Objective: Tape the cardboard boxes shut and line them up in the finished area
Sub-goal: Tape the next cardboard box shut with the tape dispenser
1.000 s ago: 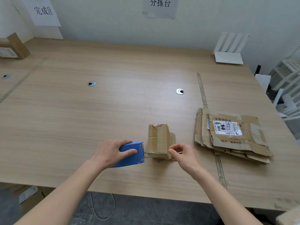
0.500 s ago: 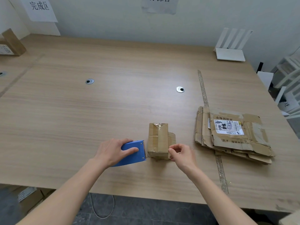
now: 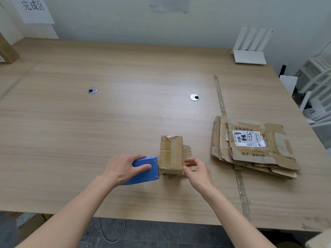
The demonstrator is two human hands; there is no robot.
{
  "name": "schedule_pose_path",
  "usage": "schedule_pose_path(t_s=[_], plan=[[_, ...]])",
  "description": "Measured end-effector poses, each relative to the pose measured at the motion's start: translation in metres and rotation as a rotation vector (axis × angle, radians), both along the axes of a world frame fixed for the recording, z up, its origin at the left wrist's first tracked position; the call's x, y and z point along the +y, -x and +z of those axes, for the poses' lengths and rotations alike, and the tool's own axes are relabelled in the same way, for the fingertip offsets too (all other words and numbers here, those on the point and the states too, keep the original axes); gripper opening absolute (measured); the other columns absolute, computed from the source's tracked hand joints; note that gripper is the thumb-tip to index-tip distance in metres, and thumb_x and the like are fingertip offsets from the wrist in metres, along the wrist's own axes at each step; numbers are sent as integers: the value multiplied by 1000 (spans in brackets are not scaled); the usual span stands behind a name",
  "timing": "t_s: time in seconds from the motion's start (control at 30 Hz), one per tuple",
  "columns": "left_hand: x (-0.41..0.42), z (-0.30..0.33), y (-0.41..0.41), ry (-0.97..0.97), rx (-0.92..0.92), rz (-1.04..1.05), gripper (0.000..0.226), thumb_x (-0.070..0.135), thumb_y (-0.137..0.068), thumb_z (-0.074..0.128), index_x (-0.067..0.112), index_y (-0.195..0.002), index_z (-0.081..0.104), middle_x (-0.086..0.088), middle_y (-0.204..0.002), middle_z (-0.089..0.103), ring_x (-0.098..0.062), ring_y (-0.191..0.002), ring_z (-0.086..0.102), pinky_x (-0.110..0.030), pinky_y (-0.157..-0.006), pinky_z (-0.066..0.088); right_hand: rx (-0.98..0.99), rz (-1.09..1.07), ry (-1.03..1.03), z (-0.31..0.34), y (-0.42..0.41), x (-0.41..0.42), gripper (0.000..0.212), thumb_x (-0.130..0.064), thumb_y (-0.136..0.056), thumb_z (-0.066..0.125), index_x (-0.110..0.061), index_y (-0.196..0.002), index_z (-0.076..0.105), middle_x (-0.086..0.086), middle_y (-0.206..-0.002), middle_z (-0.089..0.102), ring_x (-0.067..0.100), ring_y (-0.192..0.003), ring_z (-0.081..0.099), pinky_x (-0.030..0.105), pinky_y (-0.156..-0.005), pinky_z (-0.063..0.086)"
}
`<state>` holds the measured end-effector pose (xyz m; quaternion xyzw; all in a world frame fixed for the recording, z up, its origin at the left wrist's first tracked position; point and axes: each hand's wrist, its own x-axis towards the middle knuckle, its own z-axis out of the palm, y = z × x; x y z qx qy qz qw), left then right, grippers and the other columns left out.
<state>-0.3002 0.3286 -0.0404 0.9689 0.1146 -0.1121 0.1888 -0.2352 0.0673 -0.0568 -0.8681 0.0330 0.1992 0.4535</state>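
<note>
Small cardboard box [image 3: 171,154] on table [image 3: 107,122], long axis running away from viewer; left hand [image 3: 123,170] grips blue tape dispenser [image 3: 145,171] against its left side; right hand [image 3: 196,171] loosely curled, empty, at its right.

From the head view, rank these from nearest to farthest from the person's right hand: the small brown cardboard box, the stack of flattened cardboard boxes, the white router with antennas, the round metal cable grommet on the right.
1. Small brown cardboard box: right beside the right hand.
2. Stack of flattened cardboard boxes: to its right.
3. Round metal cable grommet: mid-table, beyond the box.
4. White router: far right corner.
</note>
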Motion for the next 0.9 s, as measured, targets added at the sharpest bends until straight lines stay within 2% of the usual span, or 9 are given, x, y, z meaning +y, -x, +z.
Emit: schedule_pose_path(t_s=[0.1,0.2,0.27,0.3,0.4,0.5,0.7,0.8,0.9], plan=[[1,3,1,6,-5,-9,50,78,-85,45,53,-127,57,22,-101,67,-5,-84,61,-26,-67,49,-64,8,51,0,4,1,24,-15,-97,58,-29,-116,61,-8,-119,64,14,-102,64,32,-95,50],[-1,4,2,5,-8,-19,49,77,-86,45,52,-127,56,22,-103,67,-5,-85,61,-24,-65,46,-398,-15,107,9,13,10,33,-6,-97,53,-20,-127,57,-5,-128,55,7,-109,55,24,-98,44],[-1,3,2,7,-12,-25,50,77,-86,45,52,-128,56,22,-103,67,-5,-86,60,-23,-65,45,-634,138,127,18,16,23,38,-4,-96,54,-16,-132,55,-4,-135,52,10,-122,52,21,-101,43],[0,3,2,6,-16,-27,49,77,-86,46,52,-127,56,22,-103,67,-5,-86,60,-23,-65,45,-665,249,148,21,16,32,40,-7,-97,54,-15,-136,54,-3,-142,50,12,-132,48,25,-107,42],[3,2,2,4,-25,-23,48,77,-85,47,53,-126,57,23,-102,68,-6,-87,61,-24,-66,44,-548,453,297,15,8,47,54,-30,-104,46,-17,-156,33,-2,-167,21,14,-154,18,35,-126,17],[5,1,2,26,-33,5,49,79,-84,46,54,-125,57,23,-100,68,-6,-86,61,-28,-71,50,-427,521,452,-1,0,43,68,-48,-106,34,-20,-162,9,-6,-170,-7,10,-156,-8,34,-126,-3],[2,10,-3,-45,-5,-89,55,81,-83,42,53,-130,54,21,-107,68,-7,-83,57,-24,-60,39,-330,524,417,-18,-4,27,72,-54,-105,33,-29,-162,-3,-16,-166,-20,4,-153,-18,38,-127,-7],[8,22,-9,-77,18,-111,51,78,-86,45,52,-128,57,16,-101,70,-11,-82,57,-25,-56,35,-318,528,384,-18,-5,27,72,-52,-106,34,-30,-162,-3,-17,-166,-21,3,-152,-19,36,-126,-9],[20,30,-10,-106,75,-100,46,75,-87,47,51,-125,59,14,-90,66,-15,-82,59,-27,-60,40,-315,533,371,-18,-5,25,72,-53,-106,34,-30,-162,-5,-17,-165,-22,2,-152,-20,35,-125,-11]])
